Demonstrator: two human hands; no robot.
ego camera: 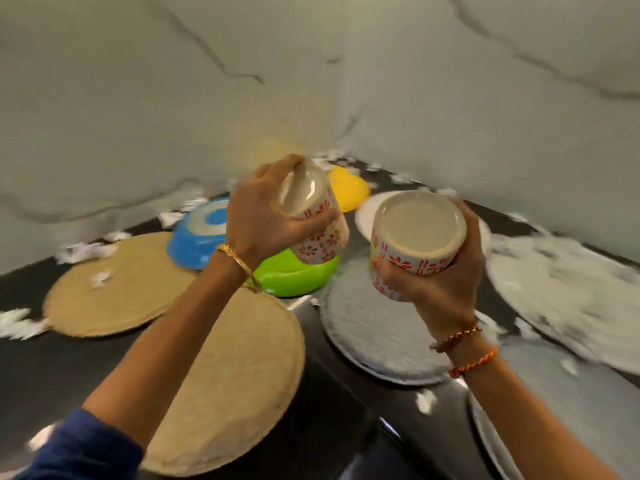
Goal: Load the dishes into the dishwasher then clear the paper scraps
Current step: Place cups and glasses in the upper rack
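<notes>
- White paper scraps [20, 325] are scattered along the far left edge of the dark bench [332, 403], with more strewn along the wall toward the far corner.
- Two round tan placemats are laid on the left of the bench: one farther back [114, 289] with a scrap on it, and a nearer one [235, 382] partly covered by the left forearm.
- A blue bowl [197, 233] is seen upside down behind the mats, and an upturned green bowl [298, 275] sits just to its right.
- The left hand [263, 220] is raised above the bowls, its fingers [313, 221] wrapped around a white cup with red flower print [318, 233], which is tilted so that its bare base faces the camera; a gold bangle is worn on the wrist.
- A yellow bowl [349, 188], also inverted, lies in the far corner behind that cup.
- A white plate [367, 216] is partly hidden behind the second cup.
- The right hand [443, 282] is held over a round grey placemat [374, 327], its fingers [389, 284] clamped round a matching flower-print cup [412, 244], base turned up; braided threads are tied at the wrist.
- Further grey mats on the right [568, 296] are littered with scraps, though blur obscures their detail.
</notes>
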